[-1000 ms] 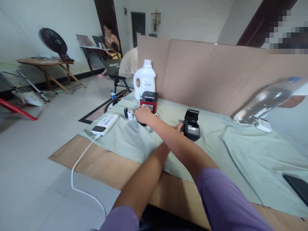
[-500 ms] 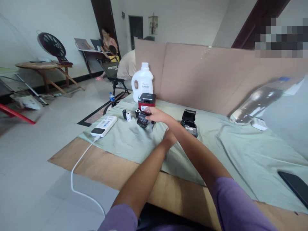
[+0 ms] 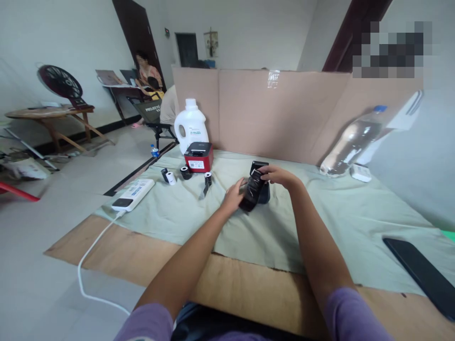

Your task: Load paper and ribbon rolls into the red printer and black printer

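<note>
Faintly legible, chair (image 3: 153,110) back reads "PROJEKT"

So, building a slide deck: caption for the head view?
Both hands, left hand and right hand, hold a black wrapped roll above the green cloth.

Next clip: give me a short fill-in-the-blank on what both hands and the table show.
1. Both hands, the left hand and the right hand, hold a black ____ roll.
2. The red printer stands in front of a white ____.
3. The white power strip lies on the ____ cloth.

Missing words: wrapped; jug; green
</note>
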Available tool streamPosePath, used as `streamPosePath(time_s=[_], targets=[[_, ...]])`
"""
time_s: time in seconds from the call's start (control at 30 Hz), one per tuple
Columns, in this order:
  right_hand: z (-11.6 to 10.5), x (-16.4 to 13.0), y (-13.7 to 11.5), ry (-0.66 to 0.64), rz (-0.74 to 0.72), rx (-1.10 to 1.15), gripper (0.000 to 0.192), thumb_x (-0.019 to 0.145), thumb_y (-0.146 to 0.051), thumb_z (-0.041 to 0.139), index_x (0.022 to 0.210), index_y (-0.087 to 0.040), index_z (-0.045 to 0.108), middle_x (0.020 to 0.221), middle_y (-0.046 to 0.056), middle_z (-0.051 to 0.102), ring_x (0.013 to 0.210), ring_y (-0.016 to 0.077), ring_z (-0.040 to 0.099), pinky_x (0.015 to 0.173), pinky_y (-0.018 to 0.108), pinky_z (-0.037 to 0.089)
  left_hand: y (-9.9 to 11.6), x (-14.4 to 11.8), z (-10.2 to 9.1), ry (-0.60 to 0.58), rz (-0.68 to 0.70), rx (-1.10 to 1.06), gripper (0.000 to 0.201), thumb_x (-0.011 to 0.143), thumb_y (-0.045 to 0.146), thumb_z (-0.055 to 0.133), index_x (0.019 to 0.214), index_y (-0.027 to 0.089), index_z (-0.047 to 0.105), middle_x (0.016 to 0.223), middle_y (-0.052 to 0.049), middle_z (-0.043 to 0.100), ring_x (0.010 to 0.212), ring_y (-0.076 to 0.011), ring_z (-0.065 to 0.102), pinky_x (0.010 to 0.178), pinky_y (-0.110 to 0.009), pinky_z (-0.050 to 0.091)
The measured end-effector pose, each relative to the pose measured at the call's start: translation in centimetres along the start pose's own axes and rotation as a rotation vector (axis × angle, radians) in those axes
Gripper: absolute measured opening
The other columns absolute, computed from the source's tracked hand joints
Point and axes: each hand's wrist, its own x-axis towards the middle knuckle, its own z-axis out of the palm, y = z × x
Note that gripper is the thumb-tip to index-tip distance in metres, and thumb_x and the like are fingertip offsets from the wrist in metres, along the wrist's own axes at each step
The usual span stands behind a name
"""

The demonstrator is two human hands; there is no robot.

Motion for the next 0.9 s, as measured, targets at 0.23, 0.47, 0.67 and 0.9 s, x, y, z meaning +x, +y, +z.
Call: streamPosePath(time_s=[0.23,0.47,0.67,0.9], targets=[[0.6,2.0,1.9,0.024,-0.015,-0.509,0.039,0.076,-0.003,0.06,0.107,-0.017,0.078,0.11,0.006,0.079,0.1,0.0235,0.069,0.087,0.026,0.051,1.6,-1.5,-0.2,0.019,0.264,0.292,0.051,0.089,0.027,0.063,0.139,0.025,0.059,0.13,-0.007,0.063,0.124,-0.0257,0.055,0.11,-0.044,0.042],[2.1,2.4,2.1,0.133,0.029,-0.591,0.054,0.08,-0.001,0.055,0.129,-0.017,0.071,0.138,0.011,0.066,0.129,0.0268,0.061,0.107,0.029,0.043,1.7,-1.8,0.1,-0.03,0.323,0.397,0.035,0.092,0.028,0.062,0.126,0.03,0.07,0.128,-0.006,0.062,0.123,-0.0242,0.054,0.11,-0.042,0.04],[2.6,2.2,2.1,0.184,0.031,-0.606,0.053,0.082,-0.001,0.053,0.131,-0.015,0.069,0.137,0.01,0.067,0.129,0.0233,0.06,0.107,0.025,0.043,1.8,-1.8,0.3,-0.03,0.321,0.415,0.035,0.093,0.031,0.061,0.127,0.03,0.069,0.128,-0.007,0.061,0.124,-0.0248,0.053,0.11,-0.043,0.04],[3.7,2.6,2.5,0.276,0.102,-0.642,0.044,0.081,-0.002,0.058,0.12,-0.015,0.073,0.128,0.014,0.07,0.124,0.0271,0.06,0.107,0.032,0.043,1.9,-1.8,0.4,-0.038,0.308,0.425,0.037,0.091,0.028,0.062,0.127,0.029,0.069,0.129,-0.007,0.06,0.124,-0.0253,0.052,0.109,-0.042,0.04]])
